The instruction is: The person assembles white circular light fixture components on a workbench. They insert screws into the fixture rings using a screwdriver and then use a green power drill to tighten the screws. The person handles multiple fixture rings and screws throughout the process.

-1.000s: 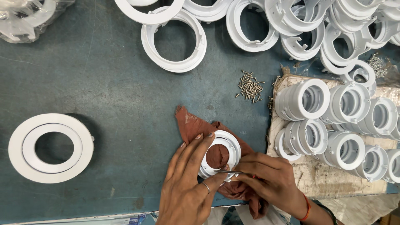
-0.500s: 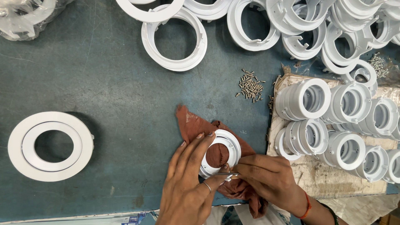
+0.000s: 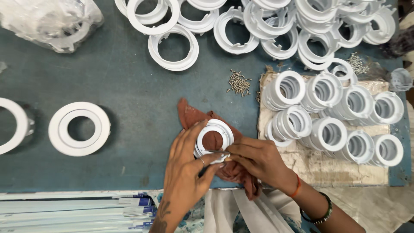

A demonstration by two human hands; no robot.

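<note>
Bare forearms: the left hand point(image 3: 186, 172) wears a finger ring, the right hand point(image 3: 258, 159) an orange wrist thread and dark bangle.

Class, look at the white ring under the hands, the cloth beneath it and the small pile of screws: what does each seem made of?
White ring: probably moulded plastic, smooth matt surface. Cloth: woven fabric, rust-brown, creased and limp. Screws: likely metal, with a silvery glint.

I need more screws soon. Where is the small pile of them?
In the head view, the screw pile lies on the blue table, right of centre, just left of the cardboard's top corner and above the red cloth.
</note>
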